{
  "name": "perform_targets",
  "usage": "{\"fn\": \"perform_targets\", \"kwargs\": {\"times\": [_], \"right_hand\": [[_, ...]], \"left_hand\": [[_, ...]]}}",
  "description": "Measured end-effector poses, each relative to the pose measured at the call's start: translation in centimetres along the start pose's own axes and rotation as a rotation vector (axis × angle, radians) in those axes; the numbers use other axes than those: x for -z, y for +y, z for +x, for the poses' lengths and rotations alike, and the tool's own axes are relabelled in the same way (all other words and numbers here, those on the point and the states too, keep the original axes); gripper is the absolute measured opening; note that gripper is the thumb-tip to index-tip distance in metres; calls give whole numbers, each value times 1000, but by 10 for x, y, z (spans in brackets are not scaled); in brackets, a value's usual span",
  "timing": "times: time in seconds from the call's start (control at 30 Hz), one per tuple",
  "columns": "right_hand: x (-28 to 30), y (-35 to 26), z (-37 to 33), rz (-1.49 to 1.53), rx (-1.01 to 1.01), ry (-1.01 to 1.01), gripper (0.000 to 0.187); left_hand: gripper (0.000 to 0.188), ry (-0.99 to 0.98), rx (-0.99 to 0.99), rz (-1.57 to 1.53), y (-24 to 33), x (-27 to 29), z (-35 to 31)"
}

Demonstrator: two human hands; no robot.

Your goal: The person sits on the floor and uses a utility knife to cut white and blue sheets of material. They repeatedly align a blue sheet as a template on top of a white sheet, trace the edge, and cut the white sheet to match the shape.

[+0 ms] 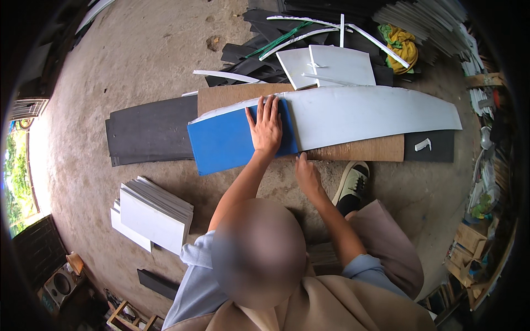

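My left hand (266, 128) presses flat, fingers stretched out, on a blue rectangular panel (221, 138). The panel lies over a long white sheet (375, 110), and its right edge crosses the sheet. Just below the lower right corner of the panel, my right hand (309, 175) is closed at the sheet's near edge. Whatever it grips is too small or hidden to make out. Under the sheet lies a brown wooden board (359, 149), on top of dark grey sheets (154, 131).
A stack of white rectangular pieces (154, 212) stands on the floor at left. Beyond the board are white panels (343, 66), white strips and black offcuts, with a yellow-green cloth (402, 48). A small white piece (423, 144) rests at right, near my shoe (351, 182).
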State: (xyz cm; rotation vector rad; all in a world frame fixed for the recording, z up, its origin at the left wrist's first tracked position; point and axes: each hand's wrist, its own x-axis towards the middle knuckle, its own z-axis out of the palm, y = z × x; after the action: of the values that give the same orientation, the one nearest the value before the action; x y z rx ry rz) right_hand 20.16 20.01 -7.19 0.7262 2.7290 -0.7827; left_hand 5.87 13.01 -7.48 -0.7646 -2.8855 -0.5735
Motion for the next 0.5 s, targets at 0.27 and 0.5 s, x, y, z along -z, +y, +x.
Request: {"fn": "perform_targets", "kwargs": {"times": [0.27,0.5], "right_hand": [[-10,5,-5,45,-11,42,20],[-11,12,-16,55,-37,-12,21]], "left_hand": [[44,-12,-7,33,2,1,0],[49,-41,-19,25,5,3,1]]}}
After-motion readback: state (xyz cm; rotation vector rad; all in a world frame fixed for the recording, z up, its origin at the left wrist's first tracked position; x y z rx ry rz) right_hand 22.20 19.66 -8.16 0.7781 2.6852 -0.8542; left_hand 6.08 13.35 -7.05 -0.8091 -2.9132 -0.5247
